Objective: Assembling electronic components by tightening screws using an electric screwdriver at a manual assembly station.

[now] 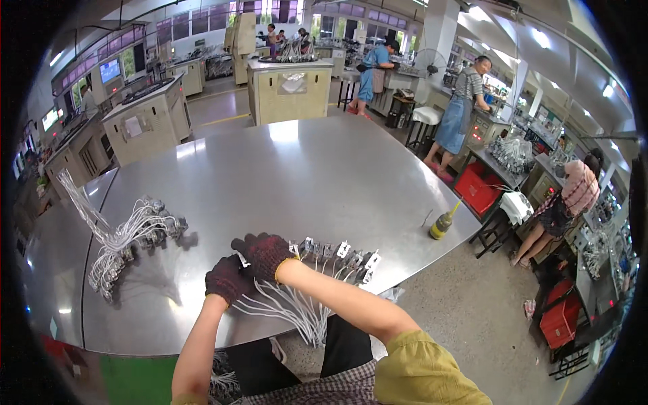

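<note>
Connector (244, 260), small, white-and-metal, sits between left hand (225, 278) and right hand (262, 255), both in dark knit gloves; fingers curled, exact grip hidden. Thick knit could fumble it. White cables (312, 324) overhang silver steel bench (270, 175) below hands; a snag could drag the white-and-metal connector row (343, 249) rightward of them. Right forearm (344, 295) crosses the cables. Left of hands: white cable bundle (121, 236). Far right: yellow spouted bottle (442, 226).

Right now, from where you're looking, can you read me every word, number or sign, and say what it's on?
There are none I can read.
Blue-lit screen at the far left: too small and blurred.
Paper sheet on the middle cabinet: too small.
Squeeze bottle: no lettering I can make out.
White-wired parts: no markings I can make out.
</note>
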`<action>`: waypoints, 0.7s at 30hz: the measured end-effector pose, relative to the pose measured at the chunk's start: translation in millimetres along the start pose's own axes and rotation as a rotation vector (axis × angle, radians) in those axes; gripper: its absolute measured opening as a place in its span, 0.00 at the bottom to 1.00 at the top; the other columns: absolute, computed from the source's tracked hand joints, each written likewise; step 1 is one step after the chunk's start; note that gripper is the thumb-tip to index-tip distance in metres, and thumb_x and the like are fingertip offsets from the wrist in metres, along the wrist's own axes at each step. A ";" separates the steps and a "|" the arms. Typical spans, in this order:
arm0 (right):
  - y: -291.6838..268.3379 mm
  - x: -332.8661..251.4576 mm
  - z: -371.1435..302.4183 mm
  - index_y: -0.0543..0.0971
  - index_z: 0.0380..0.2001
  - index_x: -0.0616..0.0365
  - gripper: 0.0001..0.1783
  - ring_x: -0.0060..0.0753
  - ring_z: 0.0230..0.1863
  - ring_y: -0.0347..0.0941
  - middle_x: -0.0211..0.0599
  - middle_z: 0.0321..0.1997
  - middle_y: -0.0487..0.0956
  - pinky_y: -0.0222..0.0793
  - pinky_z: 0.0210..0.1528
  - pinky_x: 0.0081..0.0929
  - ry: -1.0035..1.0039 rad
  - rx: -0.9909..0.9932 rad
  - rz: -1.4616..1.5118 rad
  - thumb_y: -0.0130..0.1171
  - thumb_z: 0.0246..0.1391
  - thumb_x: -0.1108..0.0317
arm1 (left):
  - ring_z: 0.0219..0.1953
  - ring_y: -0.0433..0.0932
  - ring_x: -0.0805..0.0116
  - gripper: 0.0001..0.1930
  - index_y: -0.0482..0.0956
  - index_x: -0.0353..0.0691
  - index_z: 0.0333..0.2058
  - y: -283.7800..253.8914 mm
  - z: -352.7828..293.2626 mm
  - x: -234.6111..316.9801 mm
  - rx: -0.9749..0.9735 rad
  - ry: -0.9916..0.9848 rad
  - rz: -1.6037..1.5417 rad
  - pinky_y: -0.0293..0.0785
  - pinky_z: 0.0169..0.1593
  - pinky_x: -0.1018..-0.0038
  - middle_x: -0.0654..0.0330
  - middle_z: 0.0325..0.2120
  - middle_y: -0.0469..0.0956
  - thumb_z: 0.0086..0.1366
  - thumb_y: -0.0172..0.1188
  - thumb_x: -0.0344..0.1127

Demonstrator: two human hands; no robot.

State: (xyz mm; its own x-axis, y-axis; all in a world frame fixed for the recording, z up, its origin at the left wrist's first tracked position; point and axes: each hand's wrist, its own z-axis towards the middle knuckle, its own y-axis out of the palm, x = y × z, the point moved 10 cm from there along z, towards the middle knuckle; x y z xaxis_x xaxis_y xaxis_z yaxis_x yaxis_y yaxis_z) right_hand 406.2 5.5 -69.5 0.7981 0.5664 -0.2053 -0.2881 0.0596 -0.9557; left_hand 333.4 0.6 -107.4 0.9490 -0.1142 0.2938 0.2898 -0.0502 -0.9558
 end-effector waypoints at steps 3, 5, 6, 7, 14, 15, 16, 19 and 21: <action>-10.4 -7.8 -0.6 0.71 0.38 0.47 0.20 0.42 0.41 0.71 0.39 0.38 0.73 0.67 0.42 0.36 -0.118 0.148 0.179 0.57 0.37 0.60 | 0.38 0.74 0.52 0.22 0.73 0.44 0.37 19.7 3.7 -17.9 -0.006 0.066 -0.097 0.71 0.41 0.63 0.52 0.33 0.76 0.42 0.61 0.46; -7.1 -0.2 -2.5 0.70 0.40 0.47 0.22 0.42 0.42 0.70 0.39 0.39 0.73 0.67 0.42 0.37 -0.099 0.144 0.211 0.58 0.37 0.60 | 0.38 0.74 0.53 0.21 0.73 0.44 0.38 6.7 -2.3 -12.0 0.175 0.224 -0.240 0.70 0.41 0.63 0.53 0.36 0.75 0.44 0.60 0.44; -9.0 7.2 -4.2 0.70 0.41 0.46 0.23 0.42 0.42 0.70 0.38 0.39 0.73 0.67 0.43 0.37 -0.072 0.143 0.227 0.59 0.36 0.59 | 0.38 0.73 0.52 0.23 0.72 0.40 0.39 3.4 -3.1 -9.2 0.213 0.235 -0.253 0.70 0.42 0.65 0.50 0.37 0.73 0.42 0.63 0.39; -3.4 14.5 -4.7 0.68 0.45 0.44 0.28 0.44 0.43 0.70 0.39 0.42 0.73 0.66 0.44 0.37 -0.032 0.057 0.201 0.60 0.37 0.54 | 0.38 0.73 0.52 0.23 0.72 0.40 0.39 3.3 -4.6 -7.2 0.208 0.235 -0.256 0.70 0.42 0.65 0.50 0.37 0.73 0.42 0.63 0.39; 5.4 21.2 -8.7 0.58 0.56 0.47 0.43 0.46 0.45 0.69 0.43 0.45 0.72 0.66 0.45 0.38 0.014 -0.168 0.062 0.60 0.34 0.52 | 0.38 0.74 0.53 0.30 0.63 0.46 0.49 -1.2 -12.4 -23.1 0.286 0.132 -0.397 0.71 0.40 0.64 0.54 0.41 0.72 0.44 0.61 0.40; 7.6 24.5 -8.6 0.62 0.54 0.47 0.39 0.45 0.44 0.70 0.42 0.45 0.72 0.66 0.45 0.39 -0.002 -0.151 0.064 0.60 0.34 0.53 | 0.39 0.74 0.52 0.34 0.61 0.44 0.51 -8.4 -13.3 -17.7 0.312 0.160 -0.464 0.71 0.39 0.65 0.52 0.41 0.72 0.42 0.63 0.38; 10.8 29.6 -8.5 0.62 0.54 0.47 0.39 0.45 0.44 0.70 0.42 0.45 0.72 0.66 0.45 0.39 0.001 -0.151 0.063 0.60 0.34 0.53 | 0.39 0.74 0.52 0.34 0.61 0.44 0.51 -13.4 -15.1 -13.1 0.311 0.163 -0.466 0.71 0.39 0.65 0.52 0.41 0.72 0.42 0.63 0.38; 18.1 29.1 -6.9 0.67 0.49 0.46 0.33 0.44 0.44 0.70 0.40 0.44 0.73 0.66 0.44 0.39 -0.092 -0.167 0.070 0.60 0.34 0.53 | 0.36 0.75 0.52 0.33 0.61 0.51 0.51 -14.3 -20.4 -2.9 0.200 0.154 -0.162 0.72 0.37 0.63 0.53 0.37 0.75 0.43 0.61 0.38; 18.2 31.8 -6.2 0.71 0.44 0.46 0.27 0.44 0.45 0.70 0.38 0.43 0.73 0.66 0.45 0.39 -0.078 -0.150 0.096 0.58 0.37 0.54 | 0.35 0.75 0.53 0.27 0.65 0.56 0.48 -24.4 -28.4 -6.9 0.302 0.241 -0.276 0.71 0.37 0.61 0.57 0.33 0.76 0.45 0.57 0.38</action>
State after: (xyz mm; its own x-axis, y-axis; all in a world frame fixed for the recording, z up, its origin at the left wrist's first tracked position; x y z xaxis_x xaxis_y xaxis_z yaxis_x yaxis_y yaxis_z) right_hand 429.6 19.5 -94.7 0.7258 0.6258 -0.2856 -0.2741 -0.1176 -0.9545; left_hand 316.3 -25.5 -85.7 0.7863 -0.3655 0.4982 0.5839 0.1758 -0.7925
